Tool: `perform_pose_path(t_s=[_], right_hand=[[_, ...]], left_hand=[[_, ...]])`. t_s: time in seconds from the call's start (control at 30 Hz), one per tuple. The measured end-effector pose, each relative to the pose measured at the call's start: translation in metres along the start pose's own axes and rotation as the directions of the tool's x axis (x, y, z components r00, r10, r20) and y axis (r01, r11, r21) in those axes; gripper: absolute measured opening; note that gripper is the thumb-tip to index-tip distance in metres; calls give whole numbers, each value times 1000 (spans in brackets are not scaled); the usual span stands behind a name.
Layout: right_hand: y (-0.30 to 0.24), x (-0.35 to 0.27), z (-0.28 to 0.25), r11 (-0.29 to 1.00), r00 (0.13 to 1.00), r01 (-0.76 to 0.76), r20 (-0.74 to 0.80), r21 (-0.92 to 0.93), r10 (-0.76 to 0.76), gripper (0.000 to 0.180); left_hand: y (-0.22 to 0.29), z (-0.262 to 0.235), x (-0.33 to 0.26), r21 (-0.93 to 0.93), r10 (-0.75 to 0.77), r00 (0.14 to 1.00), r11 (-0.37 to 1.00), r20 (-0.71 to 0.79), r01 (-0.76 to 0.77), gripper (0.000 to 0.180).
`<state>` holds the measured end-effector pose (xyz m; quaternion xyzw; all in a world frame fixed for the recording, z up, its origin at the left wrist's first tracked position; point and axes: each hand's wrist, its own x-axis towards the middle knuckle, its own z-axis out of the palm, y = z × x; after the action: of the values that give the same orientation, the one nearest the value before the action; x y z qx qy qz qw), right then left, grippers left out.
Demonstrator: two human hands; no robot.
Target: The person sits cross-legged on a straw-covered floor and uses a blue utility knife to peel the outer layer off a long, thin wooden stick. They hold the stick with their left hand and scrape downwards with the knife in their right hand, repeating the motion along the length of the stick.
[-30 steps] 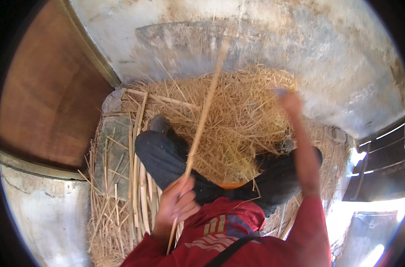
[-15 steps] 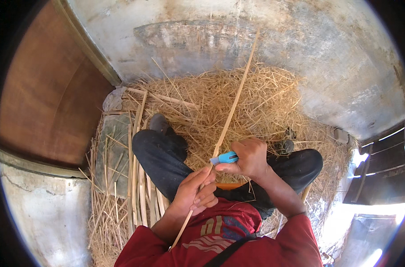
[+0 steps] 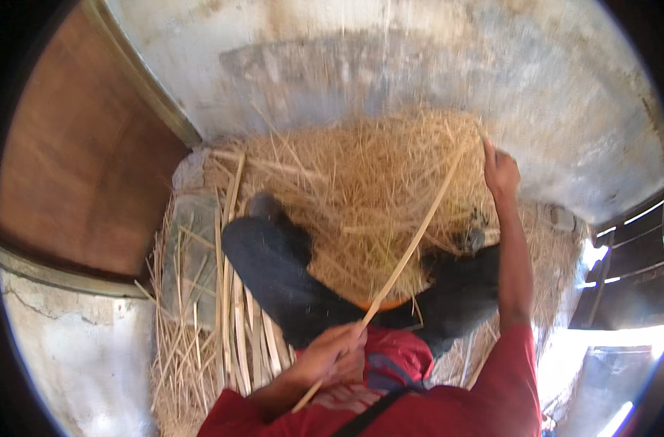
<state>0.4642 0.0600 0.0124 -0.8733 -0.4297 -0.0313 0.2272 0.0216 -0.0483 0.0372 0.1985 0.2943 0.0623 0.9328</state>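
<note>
No packages, labels, signs or screens show anywhere in this view.

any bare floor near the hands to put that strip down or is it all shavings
Bare concrete floor lies beyond the shavings pile, toward the wall. Crowded: the pile between the legs, and the stacked strips beside the left hand. The right hand reaches the pile's far edge.
</note>
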Motion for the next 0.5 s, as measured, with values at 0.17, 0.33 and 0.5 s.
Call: perform_pose_path(t_s=[0.17,0.33,0.5], right_hand=[[-65,-114,0,882,899,436,-37,176,-437,68],[-110,-180,-3,638,689,705,-86,308,-720,66],[-98,-141,14,764,814,576,-116,292,-569,65]], left_hand=[[23,-6,6,-89,220,975,971,-24,-222,34],[29,5,8,34,222,972,975,-78,-220,35],[19,6,12,90,222,971,973,-86,-214,34]])
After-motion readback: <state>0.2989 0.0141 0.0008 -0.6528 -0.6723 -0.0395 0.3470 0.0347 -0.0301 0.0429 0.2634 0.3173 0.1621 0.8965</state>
